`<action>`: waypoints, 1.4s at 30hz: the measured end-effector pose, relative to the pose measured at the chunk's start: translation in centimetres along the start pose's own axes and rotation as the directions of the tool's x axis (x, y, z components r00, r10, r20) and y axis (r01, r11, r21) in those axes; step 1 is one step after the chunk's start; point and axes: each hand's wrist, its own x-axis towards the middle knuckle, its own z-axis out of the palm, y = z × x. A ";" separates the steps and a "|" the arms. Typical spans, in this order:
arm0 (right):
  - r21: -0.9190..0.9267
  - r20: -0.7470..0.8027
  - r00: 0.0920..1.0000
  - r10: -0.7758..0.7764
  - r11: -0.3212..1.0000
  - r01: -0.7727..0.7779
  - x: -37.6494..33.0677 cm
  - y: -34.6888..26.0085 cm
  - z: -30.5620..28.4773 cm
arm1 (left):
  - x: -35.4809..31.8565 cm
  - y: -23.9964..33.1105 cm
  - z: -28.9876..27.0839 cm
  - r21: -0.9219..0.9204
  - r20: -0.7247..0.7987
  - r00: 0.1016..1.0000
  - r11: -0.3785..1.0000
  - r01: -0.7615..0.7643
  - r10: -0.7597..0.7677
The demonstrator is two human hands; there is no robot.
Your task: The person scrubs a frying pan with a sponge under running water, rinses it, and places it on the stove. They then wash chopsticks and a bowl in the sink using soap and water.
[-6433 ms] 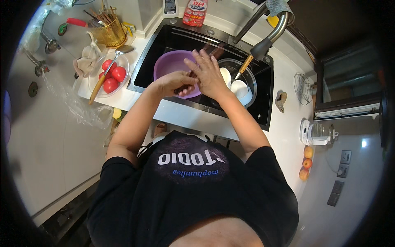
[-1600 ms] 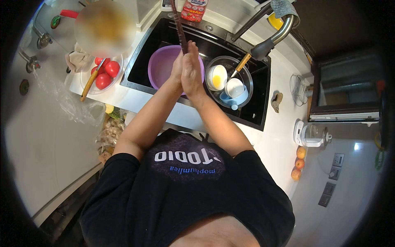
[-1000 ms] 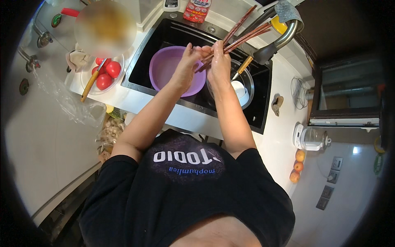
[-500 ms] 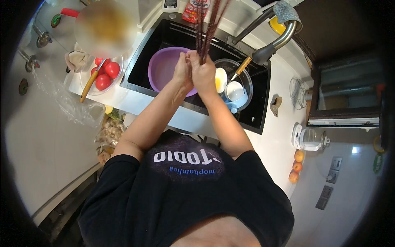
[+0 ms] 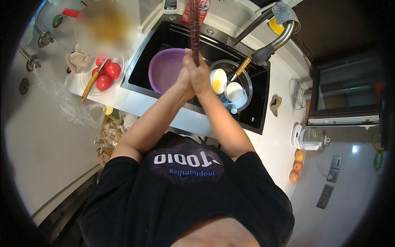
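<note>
A bundle of dark reddish-brown chopsticks (image 5: 194,33) stands upright between my hands, above the sink. My right hand (image 5: 200,77) is closed around their lower part. Pressed against it from the left, my left hand (image 5: 186,77) is also closed on the bundle; the lower ends are hidden by the hands. Beneath and to the left lies a purple basin (image 5: 164,74). Close by on the right are a white bowl (image 5: 218,78) with something yellow inside, a small white cup or bowl (image 5: 234,91) and a light-blue handled pan (image 5: 242,100).
The black sink (image 5: 140,70) has a grey faucet (image 5: 263,54) reaching over its right side. A wooden-handled utensil (image 5: 243,66) leans in a round pot there. Tomatoes (image 5: 104,82) and a wooden-handled knife (image 5: 89,87) sit in a bowl at left. Fruit (image 5: 297,166) lines the right counter.
The chopsticks, fanned apart before, are now drawn into a tight bundle and shifted slightly left. My hands have come closer together and a little lower.
</note>
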 end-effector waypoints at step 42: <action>-0.589 0.122 0.981 0.150 0.807 -0.050 -2.1 1.8 -2.0 | -1.3 3.8 2.8 0.322 0.044 0.933 0.879 -0.352 0.358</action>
